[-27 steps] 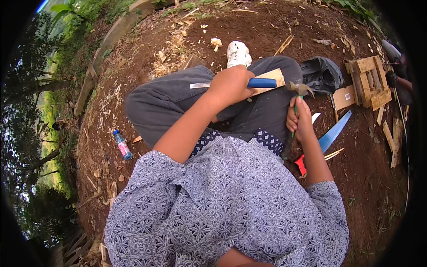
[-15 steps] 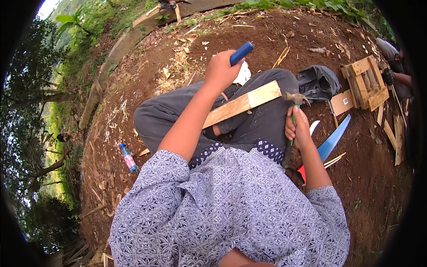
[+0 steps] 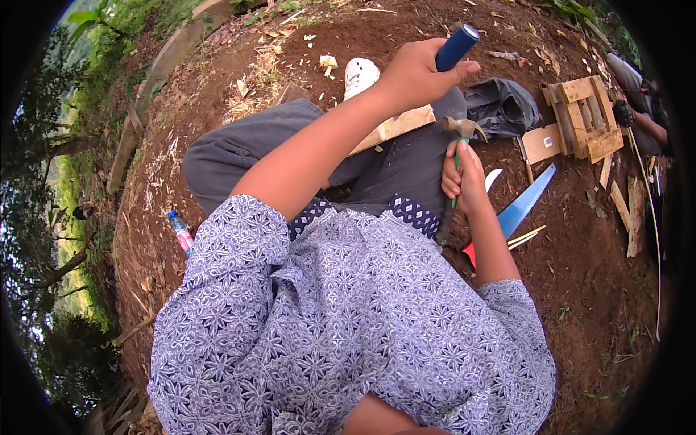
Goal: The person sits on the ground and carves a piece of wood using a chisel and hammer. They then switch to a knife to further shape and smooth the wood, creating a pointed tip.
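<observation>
My left hand (image 3: 420, 72) is raised beyond my lap, its fingers wrapped round a blue cylinder (image 3: 458, 48) with a pale round end; its exact kind is unclear. My right hand (image 3: 465, 174) grips the green handle of a claw hammer (image 3: 464, 129), its metal head up beside my knee. A pale wooden board (image 3: 395, 129) slants across my crossed legs, partly hidden behind my left forearm. To the right of my right forearm, a handsaw (image 3: 523, 204) with a blue blade and red handle lies on the soil. A curved pale blade (image 3: 493, 178) shows next to the hammer.
Beyond my right knee lies a black plastic bag (image 3: 500, 109), near a cardboard piece (image 3: 542, 143) and a small wooden frame (image 3: 583, 119). A person (image 3: 641, 119) is at the far right. Wood strips (image 3: 635, 217) lie nearby. A bottle (image 3: 180, 232) is at my left.
My left hand has moved forward and right with the blue cylinder, and its forearm now covers more of the board. The hammer stays in my right hand; the whole view has shifted slightly.
</observation>
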Demonstrator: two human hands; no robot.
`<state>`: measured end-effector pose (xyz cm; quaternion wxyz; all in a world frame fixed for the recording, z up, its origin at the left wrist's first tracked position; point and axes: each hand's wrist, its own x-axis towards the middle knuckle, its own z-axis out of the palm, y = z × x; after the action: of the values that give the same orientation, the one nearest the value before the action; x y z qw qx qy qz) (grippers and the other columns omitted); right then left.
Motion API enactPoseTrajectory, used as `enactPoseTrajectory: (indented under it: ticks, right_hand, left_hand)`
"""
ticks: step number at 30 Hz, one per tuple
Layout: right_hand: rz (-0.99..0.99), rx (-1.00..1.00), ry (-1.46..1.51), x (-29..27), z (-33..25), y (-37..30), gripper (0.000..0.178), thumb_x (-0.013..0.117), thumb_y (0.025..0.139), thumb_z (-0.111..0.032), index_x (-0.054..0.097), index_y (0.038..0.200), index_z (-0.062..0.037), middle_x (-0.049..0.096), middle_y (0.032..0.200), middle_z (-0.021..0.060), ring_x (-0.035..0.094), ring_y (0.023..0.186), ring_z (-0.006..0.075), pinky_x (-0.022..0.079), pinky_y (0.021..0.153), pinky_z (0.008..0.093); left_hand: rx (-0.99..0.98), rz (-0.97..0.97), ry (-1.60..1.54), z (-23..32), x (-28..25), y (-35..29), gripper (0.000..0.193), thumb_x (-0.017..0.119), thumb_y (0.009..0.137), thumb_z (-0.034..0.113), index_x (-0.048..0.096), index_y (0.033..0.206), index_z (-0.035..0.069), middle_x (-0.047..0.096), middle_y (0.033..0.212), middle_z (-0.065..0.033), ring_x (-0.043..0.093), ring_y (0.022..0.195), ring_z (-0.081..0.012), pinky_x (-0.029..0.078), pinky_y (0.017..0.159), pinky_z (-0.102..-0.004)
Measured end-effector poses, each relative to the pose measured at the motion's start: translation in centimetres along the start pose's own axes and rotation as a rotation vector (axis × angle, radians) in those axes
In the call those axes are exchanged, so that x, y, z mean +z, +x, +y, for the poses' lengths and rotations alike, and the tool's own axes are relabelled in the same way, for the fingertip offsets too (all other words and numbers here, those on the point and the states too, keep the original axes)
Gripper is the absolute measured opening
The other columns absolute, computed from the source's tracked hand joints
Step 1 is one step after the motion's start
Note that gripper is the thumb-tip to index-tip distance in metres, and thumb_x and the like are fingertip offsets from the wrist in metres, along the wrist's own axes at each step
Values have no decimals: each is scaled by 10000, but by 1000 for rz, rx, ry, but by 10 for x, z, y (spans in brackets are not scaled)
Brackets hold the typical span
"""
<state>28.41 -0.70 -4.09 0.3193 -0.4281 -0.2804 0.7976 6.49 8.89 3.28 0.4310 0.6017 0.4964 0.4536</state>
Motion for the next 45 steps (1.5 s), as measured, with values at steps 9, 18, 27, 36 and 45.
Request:
enactPoseTrajectory:
  ticks: [9, 18, 27, 36, 45]
  right_hand:
    - [-34, 2, -20, -3, 0, 2, 415, 488, 1087, -490, 512, 1027, -80, 389, 565, -19, 382, 390, 82, 370, 381, 253]
    - [150, -209, -333, 6, -52, -18, 426, 503, 1096, -390, 594, 1281, -17, 468, 708, -36, 450, 513, 50, 384, 442, 217]
    - [180, -562, -908, 21, -199, -26, 418, 443, 1119, -407, 616, 1303, -73, 365, 694, -86, 323, 517, 1, 267, 439, 202]
    - [171, -414, -1154, 28, -201, -11, 405, 468, 1095, -481, 605, 1068, -102, 342, 672, -91, 295, 511, 5, 262, 446, 214]
    - [155, -802, -1251, -3, -198, 31, 345, 489, 1085, -324, 657, 1096, -23, 675, 873, 137, 658, 774, 238, 538, 737, 372]
  left_hand:
    - [9, 24, -9, -8, 15, 5, 462, 752, 932, 489, 701, 945, 30, 673, 731, -49, 638, 701, -119, 513, 659, -318]
    - [-13, -61, -113, -17, 24, 15, 368, 750, 954, 386, 638, 842, 54, 563, 696, 45, 504, 674, -65, 426, 617, -288]
    - [-2, -108, 5, -20, 43, 17, 367, 767, 941, 394, 691, 914, 36, 585, 725, 31, 525, 682, -68, 426, 625, -275]
    - [-17, -59, 14, -28, 36, 15, 347, 769, 938, 358, 652, 824, 52, 548, 664, 42, 493, 627, -75, 410, 584, -287]
    - [-3, -95, 27, -39, 36, 14, 355, 771, 937, 339, 622, 787, 54, 545, 667, 50, 489, 638, -58, 404, 589, -276]
